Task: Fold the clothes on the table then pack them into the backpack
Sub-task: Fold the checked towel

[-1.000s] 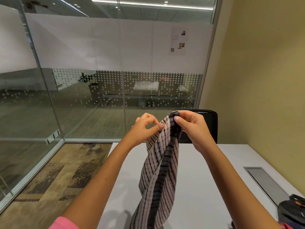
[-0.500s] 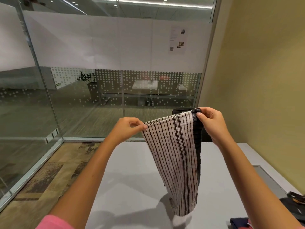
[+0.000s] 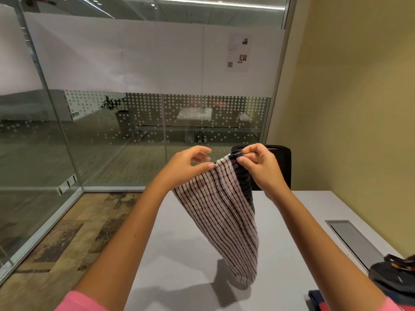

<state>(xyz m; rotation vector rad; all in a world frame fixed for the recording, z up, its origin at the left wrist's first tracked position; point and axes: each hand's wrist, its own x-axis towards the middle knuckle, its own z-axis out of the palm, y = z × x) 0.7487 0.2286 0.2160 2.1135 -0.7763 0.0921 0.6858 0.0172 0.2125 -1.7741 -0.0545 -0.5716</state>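
Note:
A white garment with thin black stripes and a dark edge [image 3: 226,212] hangs in the air above the grey table [image 3: 184,254]. My right hand [image 3: 258,167] pinches its top dark corner. My left hand [image 3: 186,164] touches the top edge with thumb and fingertips, its fingers loosely spread. The cloth's lower end hangs just above the tabletop. A dark backpack [image 3: 395,274] shows partly at the right edge. Folded dark blue and red cloth [image 3: 318,301] lies below it at the bottom right.
A black chair [image 3: 278,167] stands behind the far table edge. A grey cable hatch [image 3: 352,241] is set into the table on the right. Glass walls stand ahead and to the left, a yellow wall to the right.
My hands spread the garment wide half a second ago, then came back together. The left hand's pinch has loosened, and the cloth swings to the right.

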